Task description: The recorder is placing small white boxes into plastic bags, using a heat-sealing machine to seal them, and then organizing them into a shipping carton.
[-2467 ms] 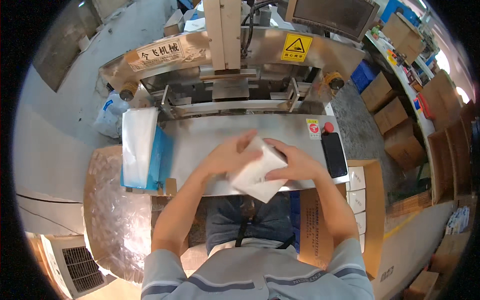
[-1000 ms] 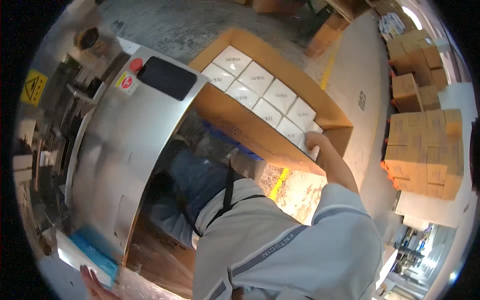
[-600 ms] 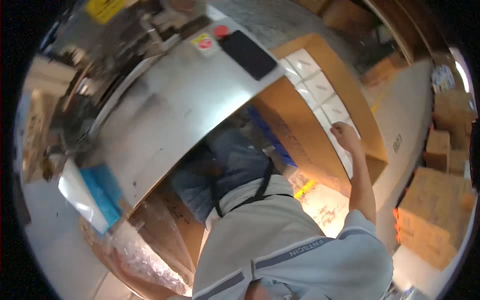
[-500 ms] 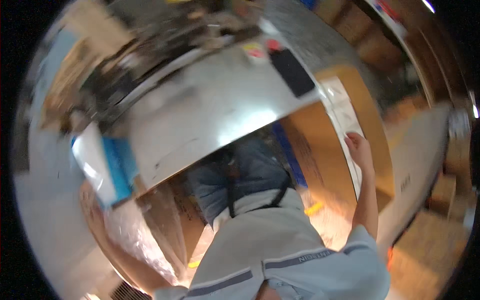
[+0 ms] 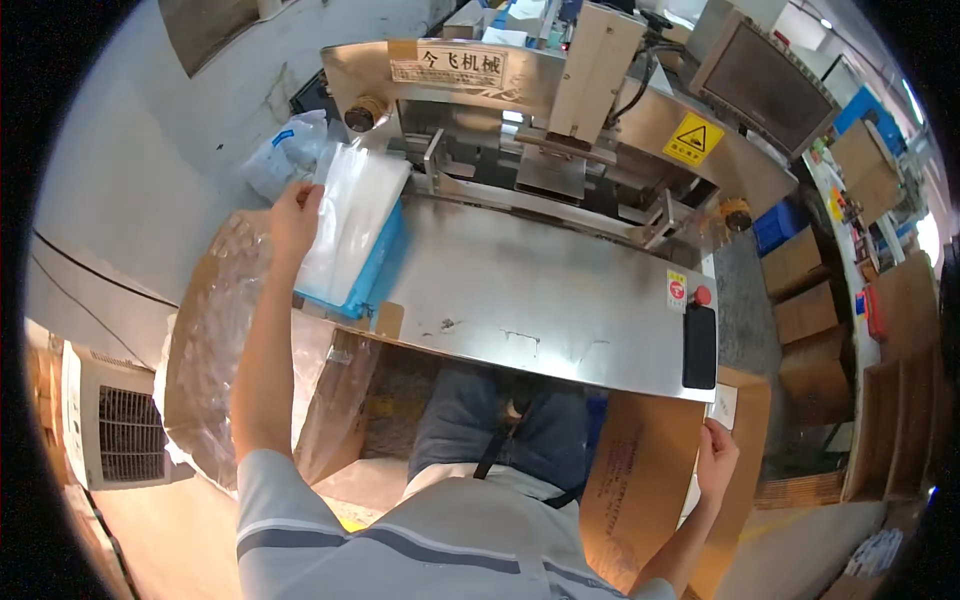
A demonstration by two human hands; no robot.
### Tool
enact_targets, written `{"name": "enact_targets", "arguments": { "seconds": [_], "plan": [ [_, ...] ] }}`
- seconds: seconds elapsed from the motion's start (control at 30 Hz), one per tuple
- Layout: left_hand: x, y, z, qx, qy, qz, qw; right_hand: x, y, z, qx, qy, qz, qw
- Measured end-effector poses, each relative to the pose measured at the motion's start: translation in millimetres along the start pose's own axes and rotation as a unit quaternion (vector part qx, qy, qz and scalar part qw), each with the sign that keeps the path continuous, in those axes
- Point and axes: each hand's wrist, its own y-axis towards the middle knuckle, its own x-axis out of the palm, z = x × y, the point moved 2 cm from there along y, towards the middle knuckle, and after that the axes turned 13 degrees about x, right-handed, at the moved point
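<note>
On the left of the metal worktop [image 5: 530, 300], a stack of clear and whitish plastic bags [image 5: 352, 220] lies in a blue tray [image 5: 375, 285]. My left hand [image 5: 297, 218] is at the stack's left edge, fingers closed on the edge of a bag. To the right, below the worktop's corner, my right hand [image 5: 716, 456] is closed with its fingertips on a white flat packet [image 5: 722, 406]. That packet stands at the edge of an open cardboard box [image 5: 640, 470], and my hand partly covers it.
Behind the worktop stands a metal machine frame [image 5: 540, 75] with a pressing head and a monitor [image 5: 770, 85]. A black phone [image 5: 700, 348] and a red button [image 5: 703, 295] sit at the right edge. A plastic-lined carton [image 5: 215, 320] is at the left.
The view has swung leftward and up, now showing the machine. My left hand has moved from below the tray to the bags' edge. My right hand stays by the white packet.
</note>
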Motion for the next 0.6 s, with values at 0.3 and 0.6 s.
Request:
{"name": "enact_targets", "arguments": {
  "seconds": [0.3, 0.6],
  "plan": [
    [1, -21, 162, 0.159, 0.031, -0.080, 0.984, 42, 13, -90, -0.042, 0.044, -0.055, 0.997],
    [24, -114, 281, 0.156, -0.241, -0.329, 0.900, 151, 28, -229, -0.291, 0.183, -0.006, 0.939]
  ]
}}
